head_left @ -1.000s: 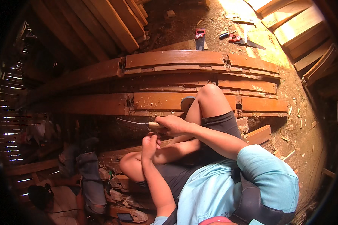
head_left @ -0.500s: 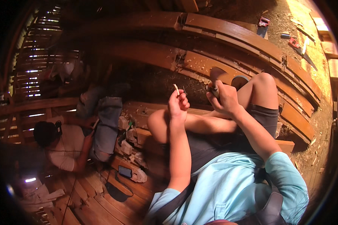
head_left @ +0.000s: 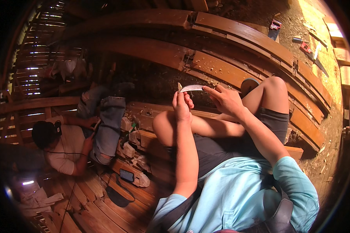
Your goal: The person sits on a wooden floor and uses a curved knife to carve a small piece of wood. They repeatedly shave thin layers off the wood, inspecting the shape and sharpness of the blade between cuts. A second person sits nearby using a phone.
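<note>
While the person sits with legs folded, both hands are raised near the middle of the frame, above the bent knees. From where I stand, the right hand (head_left: pixel 227 100) is wrapped around a knife (head_left: pixel 192 88), its handle hidden in the palm and a finger reaching onto the curved, pale blade, which points toward the left of the frame. The left hand (head_left: pixel 182 106) pinches a small, light piece of wood (head_left: pixel 179 86) that sticks up past the fingertips. The blade's tip is right at the wood, though I cannot tell whether they touch.

Beyond the hands, long brown beams (head_left: pixel 155 49) stretch from the upper left to the right side, pale shavings (head_left: pixel 215 68) scattered over one of them. A red-handled saw (head_left: pixel 275 27) lies in the upper right, with another saw (head_left: pixel 306 48) near it. At the left, a co-worker (head_left: pixel 68 151) in torn jeans (head_left: pixel 111 124) sits bent forward. Between the two people are rough wood blocks (head_left: pixel 127 150), and a phone (head_left: pixel 126 175) rests on a plank below them.
</note>
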`<state>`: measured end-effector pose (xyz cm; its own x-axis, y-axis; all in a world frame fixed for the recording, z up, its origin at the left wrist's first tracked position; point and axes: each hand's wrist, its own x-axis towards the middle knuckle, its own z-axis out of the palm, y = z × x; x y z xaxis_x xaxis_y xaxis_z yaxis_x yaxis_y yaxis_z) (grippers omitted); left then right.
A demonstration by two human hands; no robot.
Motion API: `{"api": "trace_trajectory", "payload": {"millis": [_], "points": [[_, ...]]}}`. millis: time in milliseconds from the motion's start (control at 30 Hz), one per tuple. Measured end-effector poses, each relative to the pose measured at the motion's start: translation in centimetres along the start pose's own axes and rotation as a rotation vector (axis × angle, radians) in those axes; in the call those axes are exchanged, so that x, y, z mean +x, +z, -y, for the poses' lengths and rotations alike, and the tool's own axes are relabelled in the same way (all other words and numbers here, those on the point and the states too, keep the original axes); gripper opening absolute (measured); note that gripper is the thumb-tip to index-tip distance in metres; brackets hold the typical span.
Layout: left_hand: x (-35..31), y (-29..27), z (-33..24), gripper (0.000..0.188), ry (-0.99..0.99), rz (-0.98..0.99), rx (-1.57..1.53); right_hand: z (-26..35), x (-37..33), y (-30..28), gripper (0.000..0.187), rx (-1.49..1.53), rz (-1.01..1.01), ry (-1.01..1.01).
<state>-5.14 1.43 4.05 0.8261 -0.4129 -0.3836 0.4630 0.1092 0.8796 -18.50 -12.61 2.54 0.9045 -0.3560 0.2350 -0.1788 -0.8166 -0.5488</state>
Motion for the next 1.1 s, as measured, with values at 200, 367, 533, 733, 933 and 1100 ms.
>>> {"api": "trace_trajectory", "payload": {"millis": [200, 367, 533, 733, 933, 1100], "points": [[-0.7, 0.8, -0.3, 0.019, -0.006, 0.095, -0.054, 0.0, -0.4, 0.4, 0.048, 0.000, -0.083, -0.020], [-1.0, 0.7, -0.5, 0.018, 0.050, 0.216, -0.123, 0.9, -0.6, -0.4, 0.055, -0.100, -0.098, 0.033], [-1.0, 1.2, -0.7, 0.022, 0.065, 0.186, -0.184, 2.3, -0.9, 0.8, 0.054, 0.087, 0.026, 0.235], [-4.1, 2.1, 1.1, 0.025, 0.044, 0.126, -0.090, -4.4, 1.5, 1.5, 0.041, 0.650, -0.203, 0.676], [-1.4, 1.2, -0.2, 0.023, -0.155, 0.171, -0.363, 0.6, -0.4, -0.7, 0.036, 0.443, -0.131, 0.219], [-1.8, 1.7, 1.7, 0.023, 0.085, 0.165, 0.186, 0.5, -0.5, 2.2, 0.036, 0.928, 0.007, 0.615]]}}
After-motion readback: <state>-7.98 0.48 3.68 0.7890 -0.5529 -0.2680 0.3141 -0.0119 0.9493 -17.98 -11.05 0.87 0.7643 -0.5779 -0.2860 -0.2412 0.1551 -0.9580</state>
